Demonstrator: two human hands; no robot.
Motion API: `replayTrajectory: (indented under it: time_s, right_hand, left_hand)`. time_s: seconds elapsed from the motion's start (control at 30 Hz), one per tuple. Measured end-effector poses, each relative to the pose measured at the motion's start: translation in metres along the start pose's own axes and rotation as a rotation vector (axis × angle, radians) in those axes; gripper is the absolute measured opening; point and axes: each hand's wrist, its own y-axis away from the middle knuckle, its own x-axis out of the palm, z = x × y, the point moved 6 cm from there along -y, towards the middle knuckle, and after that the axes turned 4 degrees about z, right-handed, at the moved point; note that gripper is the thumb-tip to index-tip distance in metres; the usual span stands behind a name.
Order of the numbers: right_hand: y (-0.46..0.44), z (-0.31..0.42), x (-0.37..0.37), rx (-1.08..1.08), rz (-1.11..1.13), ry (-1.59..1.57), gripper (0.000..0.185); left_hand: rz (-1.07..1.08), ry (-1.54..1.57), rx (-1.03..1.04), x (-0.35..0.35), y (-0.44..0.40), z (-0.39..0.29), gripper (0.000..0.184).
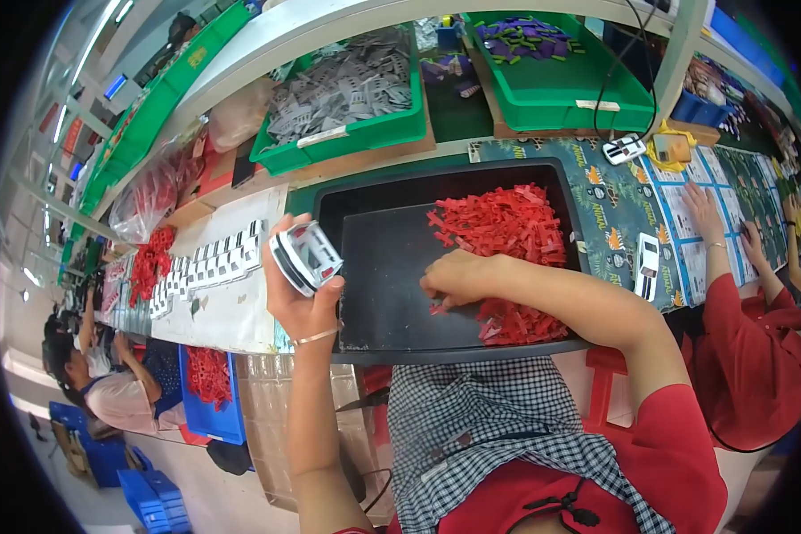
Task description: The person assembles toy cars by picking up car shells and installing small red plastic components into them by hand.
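Note:
My left hand (301,307) is wrapped round a white toy car body (308,256), tilted above the left edge of the black tray (374,267). Inside that tray, my right hand (454,278) reaches down with its fingers curled together near the tray floor. Whatever its fingertips hold is hidden, though a bit of red shows just below them. Small red plastic parts (507,222) are heaped along the tray's right side, and more lie under my right forearm.
Rows of white car bodies (214,262) stand on the table to the left, beside red parts (151,262). Behind the tray are green bins, one with grey parts (347,84), another with purple and green pieces (529,40). A white toy car (647,267) lies right, near a co-worker's hand (703,214).

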Motion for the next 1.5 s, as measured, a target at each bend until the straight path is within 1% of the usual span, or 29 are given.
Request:
replayTrajectory:
  time_s: [0.03, 0.07, 0.1, 0.13, 0.17, 0.2, 0.23, 0.27, 0.3, 0.33, 0.37, 0.4, 0.47, 0.5, 0.53, 0.6, 0.63, 0.67, 0.73, 0.87, 0.93, 1.0, 1.1, 1.23, 1.3, 1.33, 1.4, 1.43, 1.5]
  right_hand:
    - [-0.005, -0.001, 0.010, -0.006, 0.010, 0.014, 0.024]
    - [-0.008, -0.003, 0.015, 0.007, 0.027, 0.000, 0.022]
    - [-0.011, 0.001, 0.015, 0.015, 0.041, -0.011, 0.021]
    - [-0.014, 0.003, 0.016, 0.048, 0.107, -0.011, 0.017]
    - [-0.016, 0.005, 0.013, 0.059, 0.116, 0.025, 0.015]
    - [-0.017, 0.007, 0.012, 0.070, 0.123, 0.060, 0.012]
    - [-0.016, 0.009, 0.008, 0.052, 0.045, 0.046, 0.010]
    - [-0.018, 0.008, 0.008, 0.053, 0.027, 0.064, 0.010]
    - [-0.021, 0.007, 0.008, 0.047, 0.009, 0.076, 0.011]
    - [-0.019, 0.009, 0.005, 0.007, -0.017, 0.067, 0.011]
    - [-0.017, 0.014, -0.001, -0.006, -0.085, 0.026, 0.010]
    - [-0.014, 0.016, -0.007, -0.013, -0.154, -0.017, 0.009]
    - [-0.010, 0.008, -0.011, 0.064, -0.212, -0.002, 0.014]
    - [-0.009, 0.002, -0.013, 0.140, -0.231, 0.034, 0.017]
    - [-0.007, -0.007, -0.013, 0.171, -0.212, 0.033, 0.022]
    - [-0.004, -0.024, -0.017, 0.242, -0.304, 0.026, 0.022]
    - [-0.008, -0.038, -0.013, 0.305, -0.306, 0.044, 0.021]
    - [-0.008, -0.038, -0.015, 0.285, -0.281, 0.043, 0.023]
    - [-0.008, -0.046, -0.022, 0.281, -0.262, 0.005, 0.030]
    - [0.000, -0.046, -0.040, 0.297, -0.270, -0.083, 0.021]
    - [0.004, -0.037, -0.049, 0.100, -0.437, -0.014, 0.017]
    - [0.000, -0.040, -0.040, 0.090, -0.415, 0.010, 0.015]
    - [-0.006, -0.041, -0.028, 0.061, -0.398, 0.207, 0.015]
    - [-0.007, -0.043, -0.027, 0.089, -0.376, 0.214, 0.014]
    - [0.003, -0.033, -0.045, 0.036, -0.495, 0.111, 0.010]
    - [0.005, -0.027, -0.053, 0.030, -0.493, 0.122, 0.010]
    - [0.022, -0.016, -0.081, 0.030, -0.819, -0.019, 0.008]
    - [0.027, -0.009, -0.090, -0.015, -0.938, 0.013, 0.009]
    - [0.027, -0.007, -0.091, -0.010, -0.992, 0.079, 0.011]
  left_hand:
    - [-0.075, -0.092, 0.084, -0.010, 0.005, -0.001, 0.090]
    - [-0.109, -0.023, 0.123, -0.014, 0.009, 0.001, 0.090]
    - [-0.118, 0.073, 0.124, -0.013, 0.009, 0.003, 0.089]
    - [-0.095, 0.159, 0.027, -0.011, 0.010, 0.008, 0.090]
    - [0.013, 0.237, -0.007, -0.005, 0.005, 0.017, 0.084]
    - [0.062, 0.114, 0.009, -0.003, -0.002, 0.028, 0.071]
    - [0.006, 0.065, -0.061, 0.003, 0.008, 0.064, 0.054]
    - [-0.014, 0.083, -0.279, 0.010, 0.011, 0.111, 0.042]
    - [-0.090, 0.276, -0.267, 0.028, -0.003, 0.095, 0.037]
    - [-0.020, 0.517, -0.370, 0.043, -0.013, 0.105, 0.036]
    - [-0.024, 0.599, -0.416, 0.056, -0.017, 0.120, 0.037]
    - [-0.105, 0.889, -0.539, 0.071, -0.020, 0.139, 0.038]
    - [-0.136, 1.023, -0.728, 0.093, -0.020, 0.173, 0.044]
    - [-0.133, 1.098, -0.736, 0.101, -0.020, 0.186, 0.048]
    - [-0.155, 1.082, -0.763, 0.105, -0.016, 0.200, 0.050]
    - [-0.194, 1.006, -0.828, 0.104, -0.011, 0.218, 0.052]
    - [-0.163, 0.954, -0.794, 0.101, -0.010, 0.225, 0.051]
    - [-0.128, 0.907, -0.768, 0.095, -0.009, 0.227, 0.050]
    - [-0.081, 0.888, -0.818, 0.090, -0.007, 0.224, 0.049]
    - [-0.006, 0.877, -0.788, 0.091, -0.013, 0.209, 0.052]
    - [0.000, 0.772, -0.812, 0.093, -0.011, 0.209, 0.052]
    - [0.038, 0.755, -0.825, 0.096, -0.007, 0.205, 0.051]
    - [0.100, 0.712, -0.838, 0.100, -0.004, 0.202, 0.052]
    - [0.105, 0.715, -0.829, 0.102, -0.001, 0.206, 0.052]
    - [0.109, 0.707, -0.841, 0.103, 0.000, 0.210, 0.051]
    - [0.097, 0.672, -0.872, 0.104, 0.003, 0.213, 0.049]
    - [0.133, 0.570, -0.802, 0.104, 0.002, 0.214, 0.046]
    - [0.153, 0.581, -0.785, 0.107, 0.004, 0.213, 0.042]
    - [0.270, 0.624, -0.764, 0.116, 0.008, 0.209, 0.039]
